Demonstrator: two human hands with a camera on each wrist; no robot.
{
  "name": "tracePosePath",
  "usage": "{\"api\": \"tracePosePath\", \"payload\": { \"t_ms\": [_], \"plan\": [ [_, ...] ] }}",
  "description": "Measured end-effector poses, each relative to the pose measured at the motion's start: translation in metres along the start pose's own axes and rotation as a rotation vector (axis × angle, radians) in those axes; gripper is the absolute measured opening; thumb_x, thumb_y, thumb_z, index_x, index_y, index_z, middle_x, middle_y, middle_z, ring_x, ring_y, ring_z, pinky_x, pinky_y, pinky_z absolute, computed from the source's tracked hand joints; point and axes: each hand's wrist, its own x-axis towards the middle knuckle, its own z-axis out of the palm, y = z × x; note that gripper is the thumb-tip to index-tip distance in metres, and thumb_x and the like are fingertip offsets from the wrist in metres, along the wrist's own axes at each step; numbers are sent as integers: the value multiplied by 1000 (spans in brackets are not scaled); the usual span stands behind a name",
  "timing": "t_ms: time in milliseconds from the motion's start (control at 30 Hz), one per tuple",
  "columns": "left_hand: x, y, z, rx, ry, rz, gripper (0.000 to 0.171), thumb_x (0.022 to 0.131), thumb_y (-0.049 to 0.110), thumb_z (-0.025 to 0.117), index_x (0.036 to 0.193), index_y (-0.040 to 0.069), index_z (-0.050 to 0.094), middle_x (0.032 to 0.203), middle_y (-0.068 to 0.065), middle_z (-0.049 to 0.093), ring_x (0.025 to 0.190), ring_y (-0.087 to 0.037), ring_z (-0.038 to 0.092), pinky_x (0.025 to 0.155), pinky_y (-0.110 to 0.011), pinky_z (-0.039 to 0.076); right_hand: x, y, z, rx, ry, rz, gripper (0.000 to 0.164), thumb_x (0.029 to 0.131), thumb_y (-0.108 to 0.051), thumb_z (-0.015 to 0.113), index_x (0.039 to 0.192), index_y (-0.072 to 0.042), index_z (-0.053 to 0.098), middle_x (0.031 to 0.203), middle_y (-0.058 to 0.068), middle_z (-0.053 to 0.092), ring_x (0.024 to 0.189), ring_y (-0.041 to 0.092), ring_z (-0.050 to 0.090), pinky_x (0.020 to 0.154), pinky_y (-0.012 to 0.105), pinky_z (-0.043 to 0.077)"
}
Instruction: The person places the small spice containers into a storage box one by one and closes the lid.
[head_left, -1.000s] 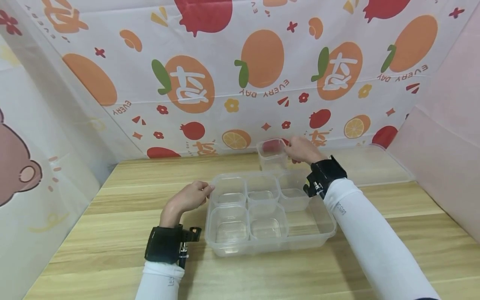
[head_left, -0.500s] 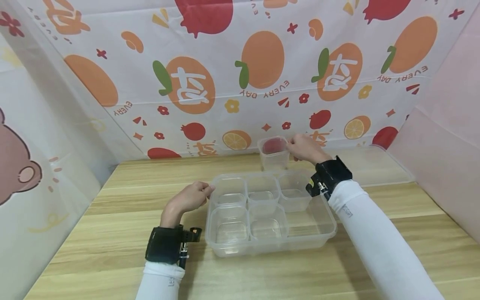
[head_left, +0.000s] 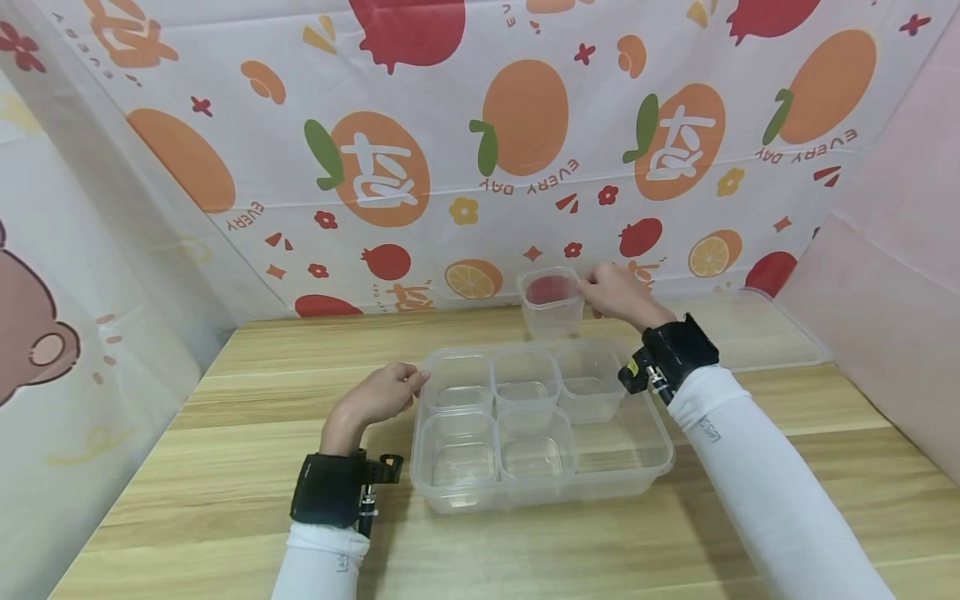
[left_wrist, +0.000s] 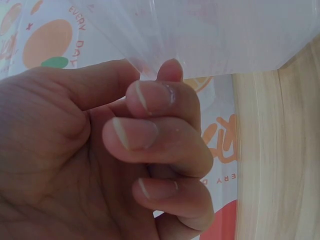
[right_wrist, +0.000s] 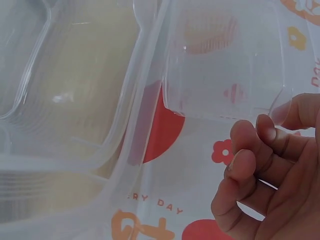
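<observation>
A clear rectangular plastic container [head_left: 540,490] stands on the wooden table, with several small clear cups in it; its front right spot shows bare floor. My left hand [head_left: 381,392] pinches the container's left rim, and in the left wrist view the thumb and fingertips [left_wrist: 150,97] meet at the plastic edge. Behind the container, my right hand [head_left: 618,293] pinches the right rim of a small clear plastic cup [head_left: 553,312], held upright. In the right wrist view that cup [right_wrist: 225,65] is beside the container's wall [right_wrist: 142,100].
A flat clear lid [head_left: 742,329] lies at the back right of the table. A fruit-print cloth [head_left: 465,125] hangs right behind the table [head_left: 247,400]. Pale cloths hang at the left and right sides.
My right hand has moved slightly up and to the right, carrying the small cup with it. The left hand and the large container have stayed in place.
</observation>
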Motion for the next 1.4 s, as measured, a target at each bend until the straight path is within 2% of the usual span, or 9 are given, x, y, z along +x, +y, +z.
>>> {"api": "tracePosePath", "payload": {
  "t_ms": [200, 433, 700, 967, 1200, 1400],
  "plan": [
    [0, 1, 1, 3, 3, -10, 32, 110, 18, 40, 93, -2, 60, 63, -1, 39, 56, -15, 35, 57, -31, 30, -5, 2, -5, 23, 24, -27, 38, 104, -19, 51, 71, -2, 58, 58, 6, 49, 55, 22, 47, 55, 33, 33],
    [-1, 1, 1, 8, 3, -7, 33, 110, 18, 40, 95, -3, 61, 64, -1, 39, 56, -16, 35, 57, -31, 30, -10, 6, -7, 21, 43, -32, 35, 101, -15, 48, 71, -3, 59, 59, 8, 52, 58, 22, 49, 58, 34, 35],
    [-1, 2, 0, 14, 3, -1, 33, 110, 18, 40, 99, -4, 62, 64, -1, 39, 56, -16, 36, 57, -31, 31, -17, 8, -12, 88, 50, -8, 33, 102, -11, 46, 75, 0, 60, 62, 10, 53, 60, 24, 49, 60, 32, 39],
    [-1, 1, 1, 16, 5, -4, 32, 110, 19, 41, 96, -2, 61, 64, -1, 39, 56, -16, 36, 57, -31, 31, -23, 10, -12, 102, 69, -54, 37, 103, -10, 48, 69, -2, 60, 60, 7, 52, 58, 23, 46, 57, 31, 37],
    [-2, 1, 0, 8, 6, -1, 32, 110, 19, 41, 98, -2, 62, 63, -1, 39, 56, -16, 36, 57, -31, 31, -29, 13, -13, 105, 79, -83, 35, 104, -8, 47, 74, 3, 61, 59, 6, 52, 56, 23, 46, 55, 29, 36],
    [-2, 2, 0, 10, 6, -4, 32, 110, 18, 41, 97, -2, 62, 63, -1, 39, 56, -17, 36, 57, -31, 31, -35, 15, -15, 101, 91, -97, 37, 104, -7, 47, 70, 0, 60, 58, 6, 52, 56, 23, 47, 56, 29, 37]
  ]
}}
